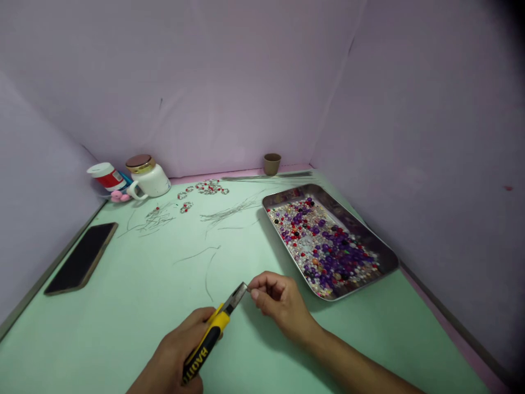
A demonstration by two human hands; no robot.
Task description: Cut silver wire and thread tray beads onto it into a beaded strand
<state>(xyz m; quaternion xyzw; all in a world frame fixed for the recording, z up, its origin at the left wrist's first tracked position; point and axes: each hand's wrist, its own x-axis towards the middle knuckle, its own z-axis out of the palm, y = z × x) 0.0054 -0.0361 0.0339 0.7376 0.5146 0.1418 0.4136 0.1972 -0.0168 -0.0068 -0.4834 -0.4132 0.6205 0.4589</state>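
Note:
My left hand [178, 347] is wrapped round the yellow and black handles of a pair of pliers [218, 324]. Their metal jaws point up and to the right, close to the fingertips of my right hand [285, 306]. Thumb and forefinger of that hand are pinched on a short, thin wire [248, 288] at the tip of the jaws; most of it is hidden by the fingers. Just beyond the pliers, a curved length of wire [208, 273] and a bent one [194, 255] show on the pale green table [135, 317].
A metal tray [293, 254] of mixed beads stands at right. Behind lie loose wires [229, 210], beaded wire rings [209, 187], wire scraps [158, 221] and a small brown pot [272, 164]. At left are a phone [82, 257], a lidded white mug [151, 180] and a red-white container [107, 176].

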